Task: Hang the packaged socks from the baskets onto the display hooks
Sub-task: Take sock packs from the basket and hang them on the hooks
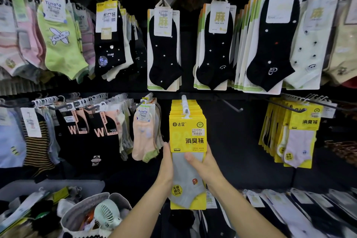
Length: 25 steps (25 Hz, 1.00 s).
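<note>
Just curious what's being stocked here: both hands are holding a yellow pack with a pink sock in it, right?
Not quite. The head view shows that the sock in the yellow pack is grey, not pink. The left hand and the right hand do both hold that yellow pack.

Dark display wall [231,150] is packed: black dotted socks [164,50] on hooks top middle, yellow packs [188,127] lower center, bare hook [232,105] just right.
</note>
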Tool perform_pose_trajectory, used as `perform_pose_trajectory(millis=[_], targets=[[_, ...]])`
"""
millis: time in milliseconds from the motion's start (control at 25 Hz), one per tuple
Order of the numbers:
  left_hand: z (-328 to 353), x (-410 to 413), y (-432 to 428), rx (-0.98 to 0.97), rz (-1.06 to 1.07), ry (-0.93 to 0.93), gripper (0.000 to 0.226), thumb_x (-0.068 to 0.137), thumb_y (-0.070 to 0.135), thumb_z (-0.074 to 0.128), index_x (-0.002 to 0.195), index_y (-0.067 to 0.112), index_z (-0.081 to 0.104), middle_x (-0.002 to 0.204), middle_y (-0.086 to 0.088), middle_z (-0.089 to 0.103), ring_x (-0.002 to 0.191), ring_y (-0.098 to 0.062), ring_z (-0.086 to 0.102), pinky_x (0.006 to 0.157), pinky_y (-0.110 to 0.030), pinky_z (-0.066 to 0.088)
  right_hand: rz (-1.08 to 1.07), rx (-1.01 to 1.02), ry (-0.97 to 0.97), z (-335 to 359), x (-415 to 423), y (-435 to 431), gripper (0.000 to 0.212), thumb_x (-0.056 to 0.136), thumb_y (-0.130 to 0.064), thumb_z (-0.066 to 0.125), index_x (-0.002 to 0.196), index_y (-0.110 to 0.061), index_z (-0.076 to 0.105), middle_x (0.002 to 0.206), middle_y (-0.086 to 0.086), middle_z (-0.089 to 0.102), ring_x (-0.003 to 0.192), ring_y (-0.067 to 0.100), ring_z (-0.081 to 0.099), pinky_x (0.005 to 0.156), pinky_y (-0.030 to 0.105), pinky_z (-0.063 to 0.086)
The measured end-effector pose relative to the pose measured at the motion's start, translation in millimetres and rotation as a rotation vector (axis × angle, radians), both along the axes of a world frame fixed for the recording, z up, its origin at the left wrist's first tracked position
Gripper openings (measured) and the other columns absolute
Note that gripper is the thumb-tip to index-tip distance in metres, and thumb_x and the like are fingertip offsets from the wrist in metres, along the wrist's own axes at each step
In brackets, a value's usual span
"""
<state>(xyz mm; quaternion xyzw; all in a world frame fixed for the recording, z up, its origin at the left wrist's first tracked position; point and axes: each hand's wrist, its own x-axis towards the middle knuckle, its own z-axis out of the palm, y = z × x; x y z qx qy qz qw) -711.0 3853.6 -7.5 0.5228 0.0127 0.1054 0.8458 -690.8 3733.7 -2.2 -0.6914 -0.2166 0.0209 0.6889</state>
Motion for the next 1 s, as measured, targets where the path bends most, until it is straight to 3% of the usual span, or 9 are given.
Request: perform_pose_trajectory(millis=[160, 360, 480, 600, 680, 880, 1000], targets=[[-1, -1, 5, 0.002, 0.021, 0.028, 0.061, 0.092, 0.061, 0.023, 0.117, 0.022, 0.062, 0.102, -0.006, 0.073, 0.091, -0.024, 0.070, 0.065, -0.030, 0.057, 0.052, 0.029, -0.005, -5, -1, -6, 0.081, 0.062, -0.045, 0.082, 0.131, -0.026, 0.042, 0.115, -0.002, 0.067, 0.103, 0.017, 0.066, 0.089, 0.041, 0.054], [-8, -11, 4, 0.109, 0.033, 0.099, 0.062, 0.094, 0.059, 0.020, 0.112, 0.019, 0.064, 0.096, -0.006, 0.074, 0.082, -0.022, 0.072, 0.060, -0.027, 0.056, 0.080, -0.048, -0.024, -16, -12, -8, 0.097, 0.049, -0.066, 0.077, 0.130, -0.027, 0.042, 0.117, -0.006, 0.064, 0.103, 0.010, 0.065, 0.081, 0.027, 0.055], [-6, -22, 5, 0.133, 0.070, 0.101, 0.057, 0.095, 0.056, 0.020, 0.121, 0.022, 0.057, 0.095, -0.001, 0.074, 0.082, -0.019, 0.072, 0.060, -0.027, 0.056, 0.096, -0.091, 0.021, -17, -12, -19, 0.100, 0.058, -0.060, 0.078, 0.141, -0.028, 0.031, 0.128, -0.010, 0.058, 0.113, 0.010, 0.059, 0.092, 0.033, 0.051], [-24, -43, 12, 0.181, 0.115, 0.168, 0.058, 0.097, 0.053, 0.017, 0.143, 0.023, 0.036, 0.134, -0.002, 0.055, 0.117, -0.020, 0.056, 0.091, -0.032, 0.047, 0.052, -0.209, 0.107, -39, -22, -47, 0.113, 0.062, -0.055, 0.071, 0.150, -0.025, 0.006, 0.146, -0.016, 0.025, 0.136, 0.007, 0.029, 0.108, 0.027, 0.031], [-51, -66, 10, 0.236, 0.116, 0.265, 0.059, 0.097, 0.052, 0.013, 0.146, 0.024, 0.028, 0.144, 0.002, 0.042, 0.129, -0.017, 0.042, 0.096, -0.029, 0.033, 0.054, -0.249, 0.179, -67, -36, -69, 0.109, 0.067, -0.050, 0.069, 0.151, -0.024, 0.005, 0.155, -0.008, 0.015, 0.142, 0.010, 0.018, 0.115, 0.032, 0.023], [-142, -127, -24, 0.345, 0.043, 0.542, 0.064, 0.096, 0.054, 0.012, 0.148, 0.020, 0.025, 0.154, 0.001, 0.024, 0.142, -0.021, 0.022, 0.113, -0.040, 0.017, 0.087, -0.378, 0.411, -146, -78, -119, 0.084, 0.085, -0.027, 0.065, 0.149, -0.018, 0.012, 0.154, 0.005, 0.023, 0.142, 0.021, 0.024, 0.108, 0.032, 0.029], [-197, -152, -56, 0.421, -0.073, 0.674, 0.059, 0.098, 0.049, 0.021, 0.144, 0.014, 0.032, 0.151, -0.003, 0.031, 0.139, -0.023, 0.029, 0.112, -0.038, 0.022, 0.066, -0.493, 0.499, -190, -110, -148, 0.071, 0.086, -0.014, 0.064, 0.145, -0.009, 0.025, 0.148, 0.010, 0.033, 0.137, 0.025, 0.033, 0.102, 0.030, 0.035]])
